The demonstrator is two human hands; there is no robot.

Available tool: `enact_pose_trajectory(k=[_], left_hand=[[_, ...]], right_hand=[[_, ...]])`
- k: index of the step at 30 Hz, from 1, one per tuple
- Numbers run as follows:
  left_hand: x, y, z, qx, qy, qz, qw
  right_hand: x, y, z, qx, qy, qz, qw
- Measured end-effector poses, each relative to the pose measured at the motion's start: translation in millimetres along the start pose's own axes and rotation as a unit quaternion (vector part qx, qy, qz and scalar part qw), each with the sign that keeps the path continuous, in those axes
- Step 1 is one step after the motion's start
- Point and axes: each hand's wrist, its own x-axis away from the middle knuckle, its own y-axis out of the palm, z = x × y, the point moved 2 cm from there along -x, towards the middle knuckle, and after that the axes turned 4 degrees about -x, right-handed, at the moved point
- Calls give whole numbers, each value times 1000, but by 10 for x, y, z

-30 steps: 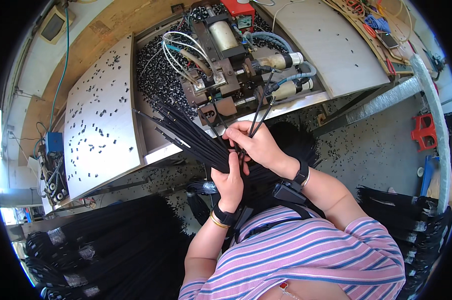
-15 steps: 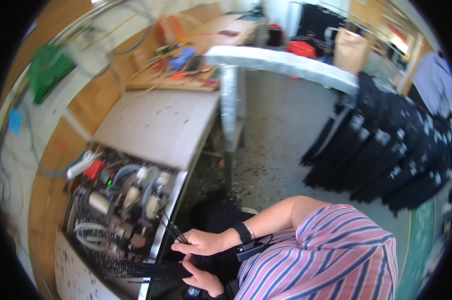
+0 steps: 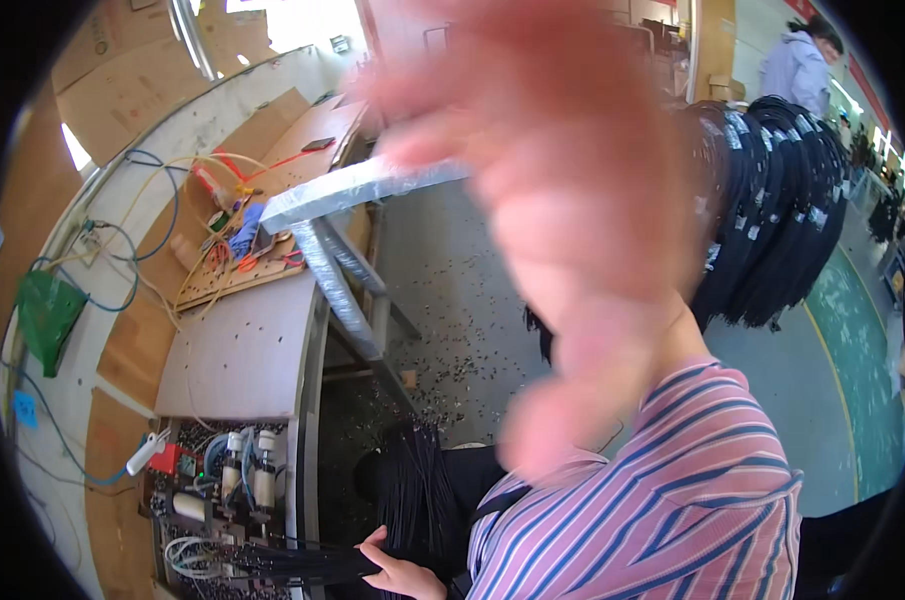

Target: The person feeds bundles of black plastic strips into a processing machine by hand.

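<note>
My right hand [image 3: 582, 210] is raised close in front of the view, large and smeared by motion. Its digits look spread apart, and nothing shows between them. Low in the picture, my left hand [image 3: 404, 574] has its fingers around the end of a bundle of thin black cables [image 3: 307, 566]. That bundle stretches left to a bench machine [image 3: 232, 485] with white cylinders and clear coiled tubing. More black cables [image 3: 417, 490] hang in a thick bunch just above my left hand.
A pale worktop [image 3: 237, 350] extends beyond the machine, with tools and a blue cloth [image 3: 244, 238] at its far end. A silver-wrapped frame [image 3: 337, 285] stands beside it. Coils of black cable [image 3: 772, 200] hang at right, near a person [image 3: 797, 65]. Small scraps [image 3: 452, 365] litter the floor.
My right hand has left the cables by the machine and come up near the camera. The view has swung upward and to the right. My left hand stays at the black bundle.
</note>
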Motion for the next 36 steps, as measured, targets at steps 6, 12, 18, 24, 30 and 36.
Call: enact_pose_trajectory(k=[6, 12, 18, 24, 30, 36], left_hand=[[50, -286, -150, -8, -48, 81, 996], [-462, -6, -378, -101, 57, 85, 990], [-694, -86, -766, 6, -34, 57, 998], [-1204, 337, -1170, 158, -36, 81, 983], [-820, 441, -1002, 99, -24, 45, 994], [-954, 302, -992, 127, -25, 136, 982]], right_hand=[[328, -95, -457, -58, 17, 5, 998], [515, -28, -284, -52, -3, -40, 998], [580, -441, -433, -33, 38, -134, 990], [572, 464, 902, -67, 199, -34, 977], [1550, 1237, 1437, -234, 401, -160, 871], [3006, 2621, 1143, -425, 565, -270, 654]])
